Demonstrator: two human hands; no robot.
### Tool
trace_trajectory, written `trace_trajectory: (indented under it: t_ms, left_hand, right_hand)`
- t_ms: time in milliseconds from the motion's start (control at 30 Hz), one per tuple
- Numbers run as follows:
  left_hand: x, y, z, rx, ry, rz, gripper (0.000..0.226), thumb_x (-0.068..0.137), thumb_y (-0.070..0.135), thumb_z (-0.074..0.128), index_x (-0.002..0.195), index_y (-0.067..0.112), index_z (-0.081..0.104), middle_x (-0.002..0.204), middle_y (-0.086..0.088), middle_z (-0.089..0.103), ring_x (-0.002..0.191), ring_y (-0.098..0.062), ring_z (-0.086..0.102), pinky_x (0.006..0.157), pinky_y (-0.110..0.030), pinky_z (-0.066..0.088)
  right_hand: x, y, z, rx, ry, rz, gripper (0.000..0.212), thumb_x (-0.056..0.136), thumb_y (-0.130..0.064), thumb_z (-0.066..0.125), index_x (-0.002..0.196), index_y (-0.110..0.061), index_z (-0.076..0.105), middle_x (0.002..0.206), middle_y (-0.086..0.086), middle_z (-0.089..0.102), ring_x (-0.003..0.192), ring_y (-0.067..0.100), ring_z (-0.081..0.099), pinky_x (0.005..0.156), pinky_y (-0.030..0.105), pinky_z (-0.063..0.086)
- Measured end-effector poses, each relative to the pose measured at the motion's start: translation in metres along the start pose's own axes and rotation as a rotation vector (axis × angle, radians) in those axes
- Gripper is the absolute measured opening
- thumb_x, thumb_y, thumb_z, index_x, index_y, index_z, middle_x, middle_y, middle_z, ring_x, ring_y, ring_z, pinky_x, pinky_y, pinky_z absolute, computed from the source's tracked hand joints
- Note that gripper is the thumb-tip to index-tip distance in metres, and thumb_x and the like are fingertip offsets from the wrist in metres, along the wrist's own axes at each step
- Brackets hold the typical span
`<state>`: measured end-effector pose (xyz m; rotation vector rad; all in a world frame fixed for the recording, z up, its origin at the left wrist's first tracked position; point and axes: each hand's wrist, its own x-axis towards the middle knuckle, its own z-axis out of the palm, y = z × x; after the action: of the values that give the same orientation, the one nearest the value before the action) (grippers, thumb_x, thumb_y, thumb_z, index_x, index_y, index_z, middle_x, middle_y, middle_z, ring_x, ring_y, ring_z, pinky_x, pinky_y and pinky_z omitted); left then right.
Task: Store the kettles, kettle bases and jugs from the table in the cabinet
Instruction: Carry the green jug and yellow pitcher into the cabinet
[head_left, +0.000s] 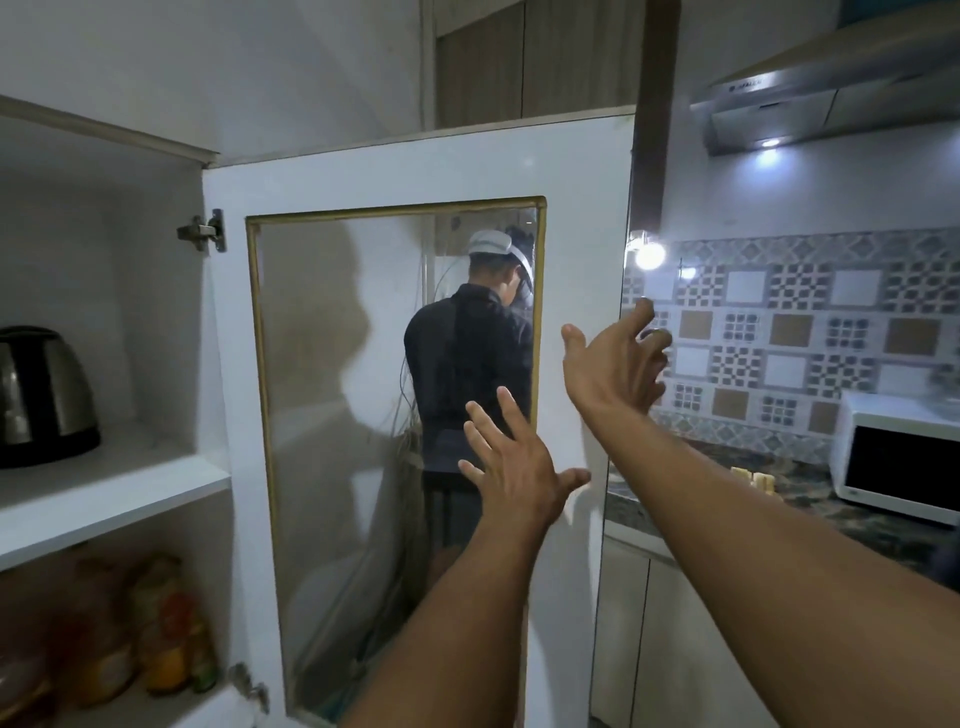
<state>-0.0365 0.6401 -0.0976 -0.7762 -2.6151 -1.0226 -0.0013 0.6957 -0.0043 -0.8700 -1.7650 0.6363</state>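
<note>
A steel kettle (39, 395) with a black lid and base stands on the cabinet's upper shelf (109, 488) at the far left. The white cabinet door (395, 166) with a glass pane stands swung open in the middle of the view. My left hand (514, 467) is flat against the door's right side, fingers spread. Higher up, my right hand (618, 358) reaches at the door's outer edge with fingers curled and apart. Neither hand holds anything. No jugs or table are in view.
Jars and bottles (156, 623) fill the lower shelf. A person seen from behind shows in the door's glass (467, 374). To the right are a stone counter (810, 499), a white microwave (904, 457), tiled wall and a range hood (831, 98).
</note>
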Motion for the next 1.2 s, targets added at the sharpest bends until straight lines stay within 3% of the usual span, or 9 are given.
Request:
trace_trajectory:
  t_ms: [67,133,400,700,900,1200]
  left_hand:
    - [-0.014,-0.011,-0.017,0.029,0.014,0.005,0.123,0.076,0.061,0.068,0.153,0.019,-0.019,0.160,-0.018,-0.021,0.149,-0.039,-0.011,0.116,-0.060,0.008]
    - [-0.030,-0.029,-0.040,0.046,0.041,0.010,0.118,0.081,0.055,0.067,0.153,0.019,-0.019,0.160,-0.017,-0.020,0.149,-0.039,-0.011,0.116,-0.061,0.006]
    - [-0.130,-0.160,-0.166,0.210,0.234,-0.195,0.093,0.093,0.052,0.050,0.154,0.020,-0.012,0.162,-0.010,-0.018,0.149,-0.034,-0.017,0.115,-0.062,-0.001]
    - [-0.330,-0.308,-0.361,0.570,0.615,-0.863,0.093,0.093,0.049,0.052,0.155,0.014,-0.008,0.163,-0.015,-0.008,0.149,-0.040,-0.007,0.114,-0.065,0.003]
    - [-0.490,-0.303,-0.420,0.724,0.868,-1.360,0.089,0.095,0.051,0.046,0.155,0.014,-0.009,0.162,-0.017,-0.009,0.149,-0.041,-0.007,0.115,-0.065,0.005]
    - [-0.690,-0.192,-0.346,0.762,1.133,-1.998,0.088,0.094,0.048,0.050,0.155,0.012,-0.003,0.161,-0.018,-0.004,0.148,-0.043,-0.002,0.112,-0.065,0.010]
  right_hand:
    - [-0.017,0.000,-0.007,-0.119,0.148,-0.187,0.068,0.089,-0.044,0.062,0.143,-0.018,0.031,0.142,0.018,0.039,0.124,0.035,0.046,0.101,0.049,0.039]
    - [-0.040,-0.009,-0.009,-0.156,0.158,-0.372,0.059,0.089,-0.042,0.059,0.139,-0.019,0.038,0.136,0.016,0.044,0.119,0.033,0.049,0.096,0.049,0.043]
    - [-0.207,-0.096,0.026,-0.010,-0.395,-0.527,0.055,0.097,-0.045,0.044,0.144,-0.019,0.034,0.152,0.013,0.031,0.133,0.038,0.038,0.103,0.057,0.037]
    - [-0.480,-0.239,0.037,0.377,-1.045,-0.934,0.056,0.099,-0.048,0.040,0.149,-0.026,0.030,0.159,0.010,0.024,0.144,0.033,0.026,0.109,0.059,0.030]
    - [-0.632,-0.272,-0.039,0.647,-1.380,-1.274,0.056,0.097,-0.050,0.043,0.147,-0.027,0.033,0.156,0.008,0.029,0.140,0.033,0.032,0.108,0.059,0.033]
    - [-0.744,-0.208,-0.188,0.879,-1.800,-1.668,0.054,0.099,-0.048,0.038,0.148,-0.026,0.031,0.157,0.007,0.027,0.138,0.035,0.034,0.104,0.056,0.034]
